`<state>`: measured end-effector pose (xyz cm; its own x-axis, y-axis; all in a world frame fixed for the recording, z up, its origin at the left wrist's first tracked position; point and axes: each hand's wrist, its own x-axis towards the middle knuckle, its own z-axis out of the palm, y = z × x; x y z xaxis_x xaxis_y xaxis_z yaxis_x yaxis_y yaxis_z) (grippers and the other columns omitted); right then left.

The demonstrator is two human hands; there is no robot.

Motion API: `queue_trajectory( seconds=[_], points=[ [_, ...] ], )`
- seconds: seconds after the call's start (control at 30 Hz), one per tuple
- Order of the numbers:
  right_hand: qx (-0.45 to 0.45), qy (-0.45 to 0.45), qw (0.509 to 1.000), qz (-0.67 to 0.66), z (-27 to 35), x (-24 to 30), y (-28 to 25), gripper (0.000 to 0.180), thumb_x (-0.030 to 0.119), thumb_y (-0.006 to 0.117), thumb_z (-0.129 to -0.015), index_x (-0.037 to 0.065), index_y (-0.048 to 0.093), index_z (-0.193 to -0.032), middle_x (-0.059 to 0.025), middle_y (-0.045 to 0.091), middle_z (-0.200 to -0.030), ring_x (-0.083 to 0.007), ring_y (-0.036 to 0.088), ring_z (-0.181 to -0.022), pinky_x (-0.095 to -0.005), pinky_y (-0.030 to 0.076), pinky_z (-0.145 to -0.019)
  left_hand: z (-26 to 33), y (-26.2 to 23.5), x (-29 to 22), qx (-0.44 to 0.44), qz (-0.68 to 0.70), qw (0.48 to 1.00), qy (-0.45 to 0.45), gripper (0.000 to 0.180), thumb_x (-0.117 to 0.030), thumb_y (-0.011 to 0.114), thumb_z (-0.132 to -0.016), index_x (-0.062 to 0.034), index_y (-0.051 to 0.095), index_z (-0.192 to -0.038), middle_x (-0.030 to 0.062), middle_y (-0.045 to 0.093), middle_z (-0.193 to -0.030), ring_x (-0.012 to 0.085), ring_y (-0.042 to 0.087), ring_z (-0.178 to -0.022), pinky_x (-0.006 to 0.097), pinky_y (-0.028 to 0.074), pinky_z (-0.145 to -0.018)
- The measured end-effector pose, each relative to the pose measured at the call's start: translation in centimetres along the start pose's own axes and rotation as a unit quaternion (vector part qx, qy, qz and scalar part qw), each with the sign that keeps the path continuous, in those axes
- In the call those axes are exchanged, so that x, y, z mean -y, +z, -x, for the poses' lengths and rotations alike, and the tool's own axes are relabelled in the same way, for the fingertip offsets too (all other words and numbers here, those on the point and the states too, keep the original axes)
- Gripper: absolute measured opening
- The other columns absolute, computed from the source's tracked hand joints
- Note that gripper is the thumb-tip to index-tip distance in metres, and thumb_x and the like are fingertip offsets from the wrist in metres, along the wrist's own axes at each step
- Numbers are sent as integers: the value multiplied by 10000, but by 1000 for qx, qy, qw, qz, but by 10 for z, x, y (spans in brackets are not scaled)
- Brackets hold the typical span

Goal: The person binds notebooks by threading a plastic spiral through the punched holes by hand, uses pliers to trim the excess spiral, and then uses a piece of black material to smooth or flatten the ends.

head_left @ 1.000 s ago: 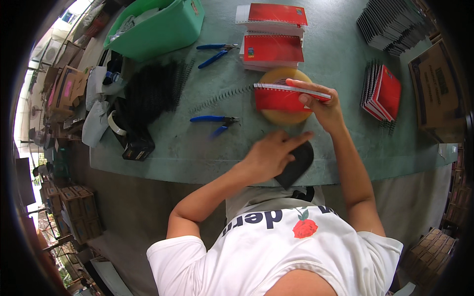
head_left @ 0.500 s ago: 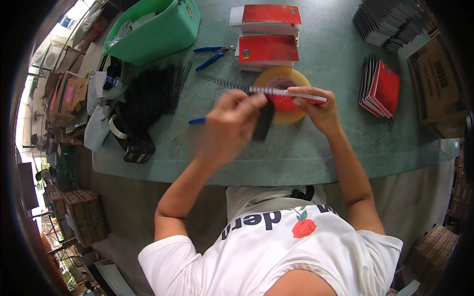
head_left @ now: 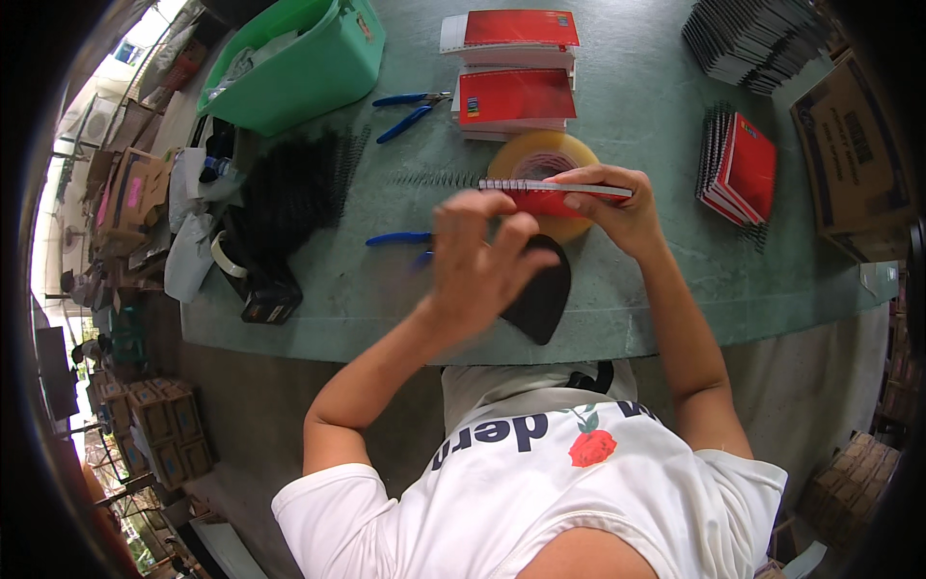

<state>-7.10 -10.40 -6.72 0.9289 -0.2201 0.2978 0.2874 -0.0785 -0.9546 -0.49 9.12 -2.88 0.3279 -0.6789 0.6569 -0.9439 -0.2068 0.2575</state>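
Observation:
My right hand (head_left: 617,207) pinches a thin red-covered notebook (head_left: 588,189) edge-on, its punched edge facing away. A dark spiral wire (head_left: 424,179) runs through part of that edge, and its loose end sticks out to the left. Just below the wire is my left hand (head_left: 482,265), fingers spread and slightly blurred. Beneath its fingers is a flat black piece with a rounded end (head_left: 542,299); whether the hand touches it I cannot tell. A wide roll of yellowish tape (head_left: 579,152) lies under the notebook. Blue-handled pliers (head_left: 397,238) are partly covered by my left hand.
Two stacks of red notebooks (head_left: 516,96) stand at the far middle, beside blue cutters (head_left: 405,124). On the left are a green bin (head_left: 318,87) and a heap of black spirals (head_left: 289,188). Bound notebooks (head_left: 748,169), a black-spiral stack (head_left: 752,43) and a carton (head_left: 854,159) occupy the right.
My left hand has opened its fingers and come away from the wire, toward me. The black piece shows larger and nearer to me. My right hand keeps its grip on the notebook.

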Motion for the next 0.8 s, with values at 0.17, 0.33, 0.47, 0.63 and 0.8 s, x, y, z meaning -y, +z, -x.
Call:
queue_trajectory(
  seconds=[0.17, 0.33, 0.47, 0.63, 0.8],
  points=[
    [24, 45, 998, 34, 4, 9, -1, 257, 13, 710, -742, 29, 688, -998, -39, 684, -932, -82, 600, -851, -243, 489, -796, -19, -4, 42, 91, 55, 994, 29, 235, -170, 707, -753, -59, 590, -924, 94, 597, -829, 248, 580, -777, 357, 409, -770],
    [2, 45, 998, 33, 7, 8, 1, 264, -24, 705, -733, 25, 683, -992, -56, 681, -967, -111, 612, -901, -254, 497, -812, -31, -15, 36, 115, 54, 992, -21, 173, -152, 653, -800, -51, 611, -933, 68, 645, -831, 234, 593, -765, 345, 408, -753],
    [24, -88, 967, 236, 0, 28, 1, 330, 20, 713, -710, 62, 667, -1034, -71, 672, -985, -197, 628, -912, -310, 502, -806, -28, -16, 45, 141, 13, 989, 42, 182, -174, 621, -835, -48, 616, -966, 73, 647, -831, 236, 594, -773, 353, 407, -741],
    [27, -133, 850, 509, 0, 56, 35, 362, 35, 678, -685, 115, 626, -1035, -75, 651, -918, -256, 603, -907, -370, 474, -819, -27, -16, 41, 156, 27, 987, -5, 153, -192, 593, -857, -43, 620, -876, 76, 652, -816, 248, 595, -781, 361, 408, -739],
    [-17, -135, 850, 509, 6, 48, 38, 326, 31, 648, -690, 138, 624, -997, -20, 645, -918, -221, 602, -906, -376, 431, -826, -37, -23, 31, 281, 30, 950, -135, 235, -263, 603, -846, -30, 603, -809, 103, 639, -767, 257, 580, -770, 371, 408, -743]
  ],
)
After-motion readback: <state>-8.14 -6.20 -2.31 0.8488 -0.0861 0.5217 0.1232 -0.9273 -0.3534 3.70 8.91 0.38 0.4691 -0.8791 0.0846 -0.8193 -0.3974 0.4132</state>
